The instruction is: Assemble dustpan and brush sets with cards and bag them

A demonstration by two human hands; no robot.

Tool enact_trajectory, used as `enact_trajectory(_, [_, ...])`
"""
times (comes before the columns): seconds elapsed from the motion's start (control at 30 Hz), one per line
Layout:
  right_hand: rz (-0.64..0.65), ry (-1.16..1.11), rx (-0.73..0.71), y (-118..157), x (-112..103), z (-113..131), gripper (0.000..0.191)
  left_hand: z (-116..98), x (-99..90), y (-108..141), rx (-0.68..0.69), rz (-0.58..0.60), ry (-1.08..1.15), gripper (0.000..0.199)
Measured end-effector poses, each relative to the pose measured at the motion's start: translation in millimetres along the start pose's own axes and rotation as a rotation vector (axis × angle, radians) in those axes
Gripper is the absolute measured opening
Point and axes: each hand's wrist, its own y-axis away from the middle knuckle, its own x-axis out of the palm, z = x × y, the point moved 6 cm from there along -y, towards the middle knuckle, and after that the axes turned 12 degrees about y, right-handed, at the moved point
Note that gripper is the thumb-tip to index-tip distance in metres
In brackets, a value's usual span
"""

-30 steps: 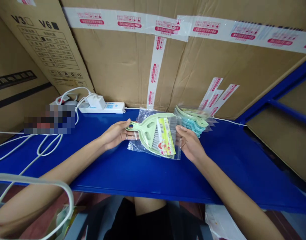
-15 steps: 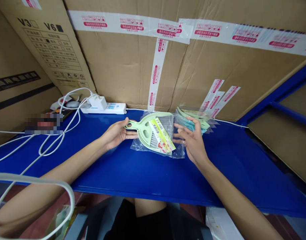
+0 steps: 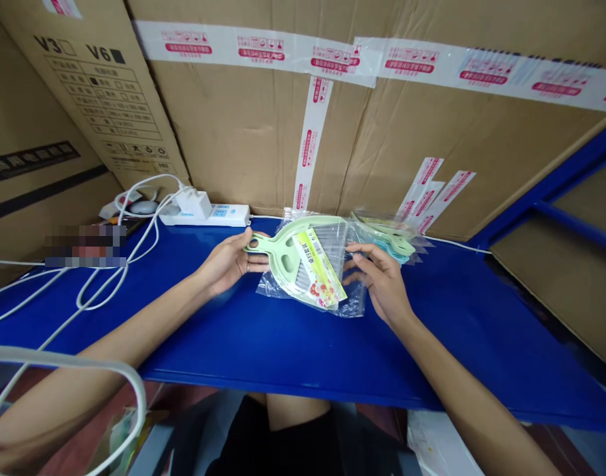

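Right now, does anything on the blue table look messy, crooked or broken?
Yes, a bit messy: loose white cords loop across the left side, one in front of the left arm. The label card slants across the green dustpan, inside a crinkly bag. I see no spill or break.

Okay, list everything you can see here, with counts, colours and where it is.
Light green plastic dustpan: one, clear-bagged, centre
Grey-bristled brush: one, in dustpan
Printed card label: one, yellow and white, over bristles
Bagged plastic pieces: several, pale green and blue, behind right hand
Rectangular power strip: one, white, back left
Boxy plug: one, white, on strip
Cables: several, white, mostly left
Blurred items: uncountable, far left
Cardboard panels: several, brown, around table
Printed tape: several strips, white and red, on cardboard
Smooth table: one, blue, below
Left hand: one, bare, gripping dustpan handle
Right hand: one, bare, at bag's right edge
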Motion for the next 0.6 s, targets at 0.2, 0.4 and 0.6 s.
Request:
enact_trajectory(0.2, [0.008, 0.090, -0.062, -2.1, -2.2, -2.4, 0.025, 5.8, 0.6, 0.7, -0.015, 0.018, -0.009, 0.028])
enact_trajectory(0.4, [0.045, 0.090, -0.082, -3.3, -4.3, 0.7, 0.023, 5.7, 0.9, 1.2, -0.008, 0.008, -0.031, 0.027])
enact_trajectory(0.6, [0.072, 0.114, -0.066, -2.4, 0.1, -7.2, 0.024, 3.5, 0.3, 1.3, 0.018, 0.006, -0.020, 0.029])
